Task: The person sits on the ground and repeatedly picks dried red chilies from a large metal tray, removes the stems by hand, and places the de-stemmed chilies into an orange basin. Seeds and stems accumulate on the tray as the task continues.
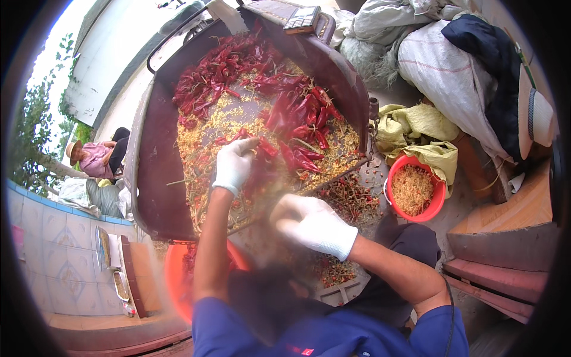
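Note:
Before me a maroon metal cart bed point(158, 178) holds dried red chilies point(308, 116) and loose yellow seeds point(223, 118). My left hand point(233, 165), in a white glove, is over the middle of the bed. Its thumb and fingers close around a dried red chili point(267, 146). Nearer to me, by the bed's front edge, my right hand point(312, 225) wears a similar glove. Its curled fingertips are blurred, so whether they hold anything is hidden. Beneath my forearms stands an orange tub point(176, 276) with red chilies in it, partly covered by my left arm.
A red bucket point(435, 214) of yellow seeds stands at right, beside yellow woven sacks point(428, 120). Chili stems point(352, 196) litter the ground. A keypad device point(303, 20) rests on the cart's rim. White sacks point(441, 67) are piled behind. A person point(98, 156) sits at far left.

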`<action>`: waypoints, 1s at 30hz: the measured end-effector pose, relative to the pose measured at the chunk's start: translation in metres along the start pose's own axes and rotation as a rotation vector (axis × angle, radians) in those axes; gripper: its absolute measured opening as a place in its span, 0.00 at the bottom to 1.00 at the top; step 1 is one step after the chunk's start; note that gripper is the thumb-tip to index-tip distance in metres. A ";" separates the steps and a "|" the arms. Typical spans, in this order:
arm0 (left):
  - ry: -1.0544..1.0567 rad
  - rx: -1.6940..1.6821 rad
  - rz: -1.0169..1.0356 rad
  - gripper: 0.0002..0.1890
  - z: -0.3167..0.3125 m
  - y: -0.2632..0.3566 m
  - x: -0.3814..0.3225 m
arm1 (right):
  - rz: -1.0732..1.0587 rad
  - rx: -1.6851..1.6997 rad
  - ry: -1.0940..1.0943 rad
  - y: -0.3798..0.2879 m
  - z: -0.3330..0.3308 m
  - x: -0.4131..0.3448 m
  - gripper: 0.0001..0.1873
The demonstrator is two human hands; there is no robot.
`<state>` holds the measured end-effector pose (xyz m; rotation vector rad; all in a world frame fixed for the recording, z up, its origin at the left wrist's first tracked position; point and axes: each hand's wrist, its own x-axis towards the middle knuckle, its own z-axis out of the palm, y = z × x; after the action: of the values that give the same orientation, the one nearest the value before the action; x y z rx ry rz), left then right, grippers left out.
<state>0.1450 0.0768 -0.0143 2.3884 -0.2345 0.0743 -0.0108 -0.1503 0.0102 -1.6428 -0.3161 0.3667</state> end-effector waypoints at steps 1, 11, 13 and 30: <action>0.049 -0.046 0.002 0.18 0.000 -0.003 -0.006 | -0.018 -0.025 0.000 0.000 0.002 -0.001 0.12; 0.090 0.020 0.087 0.18 0.020 0.027 -0.060 | 0.050 -0.169 -0.101 0.001 0.015 -0.011 0.15; 0.034 0.261 0.262 0.22 0.024 0.055 -0.067 | -0.001 -0.191 -0.131 -0.002 0.015 -0.012 0.15; 0.339 -0.343 0.209 0.08 0.003 0.073 -0.090 | -0.507 -0.415 0.584 0.001 -0.007 -0.002 0.20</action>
<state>0.0425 0.0356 0.0215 1.9662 -0.3067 0.4918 -0.0097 -0.1577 0.0099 -1.9106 -0.3617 -0.5909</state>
